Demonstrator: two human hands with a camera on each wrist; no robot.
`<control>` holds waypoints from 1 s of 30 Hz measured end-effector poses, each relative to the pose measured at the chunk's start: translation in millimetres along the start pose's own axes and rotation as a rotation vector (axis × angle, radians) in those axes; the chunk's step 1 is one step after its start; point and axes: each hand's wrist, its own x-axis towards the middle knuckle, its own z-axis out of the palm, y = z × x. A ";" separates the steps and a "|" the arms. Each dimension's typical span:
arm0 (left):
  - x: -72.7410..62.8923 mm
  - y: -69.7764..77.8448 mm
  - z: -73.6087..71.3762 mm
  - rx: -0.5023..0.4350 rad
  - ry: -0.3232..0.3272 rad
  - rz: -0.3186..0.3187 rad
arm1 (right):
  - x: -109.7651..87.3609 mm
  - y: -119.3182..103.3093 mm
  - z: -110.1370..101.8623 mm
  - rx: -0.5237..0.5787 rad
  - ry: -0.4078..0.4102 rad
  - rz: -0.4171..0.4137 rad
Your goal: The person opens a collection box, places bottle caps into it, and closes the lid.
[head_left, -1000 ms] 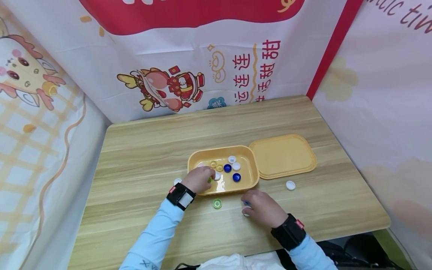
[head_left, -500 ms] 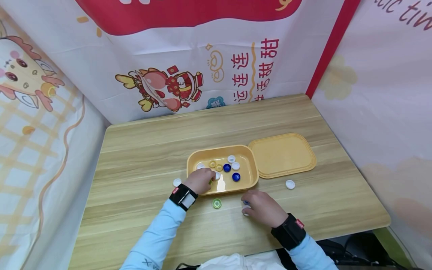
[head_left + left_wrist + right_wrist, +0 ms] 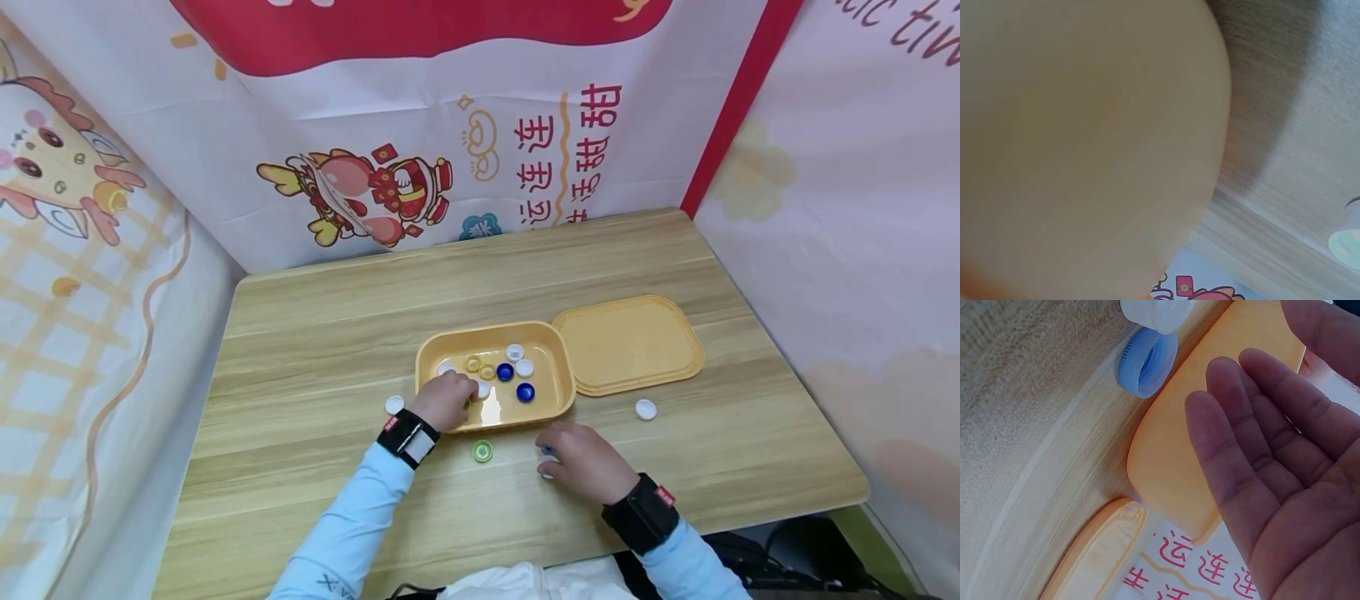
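Note:
My left hand (image 3: 442,400) reaches over the near left rim of a yellow plastic box (image 3: 546,402). Its curled fingers hold a green bottle cap (image 3: 468,404), mostly covered. In the left wrist view the palm (image 3: 1091,137) blocks the fingertips. In the box lie two blue caps (image 3: 525,392), two yellow ones (image 3: 473,363) and several white ones (image 3: 515,352). My right hand (image 3: 588,458) is bent loosely over the table in front of the box. Close by its fingers, but apart from them, are a blue cap (image 3: 1147,362) and a white cap (image 3: 1160,312).
The flat yellow lid (image 3: 630,346) lies against the box's right side. A green cap (image 3: 482,451) sits just in front of the box. White caps lie left (image 3: 394,405) and right of it. Printed cloth walls (image 3: 360,100) enclose the table's back and sides.
My left hand has shifted very slightly, so more of a white cap behind it in the box shows. The right hand and the caps have stayed in place.

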 end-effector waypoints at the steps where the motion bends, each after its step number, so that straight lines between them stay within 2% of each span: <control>1: -0.2 -0.3 0.1 -0.003 0.001 -0.002 | 0.1 0.0 0.1 0.000 0.000 -0.003; 8: -4.0 -2.5 -1.2 -0.021 0.024 -0.008 | 0.8 -1.4 -1.5 -0.002 -0.006 -0.008; 15: -13.9 -5.8 -12.8 -0.053 0.117 -0.026 | 2.3 -2.9 -3.4 0.013 -0.015 0.008; 21: -33.0 -6.0 -32.7 -0.125 0.200 -0.036 | 4.1 -2.9 -3.9 0.017 -0.026 0.007; 24: -45.2 -7.0 -42.3 -0.131 0.241 -0.046 | 4.7 -3.5 -4.3 0.025 -0.032 0.008; 30: -69.7 -10.9 -52.4 -0.123 0.288 -0.141 | 5.1 -4.8 -3.9 0.024 -0.040 0.011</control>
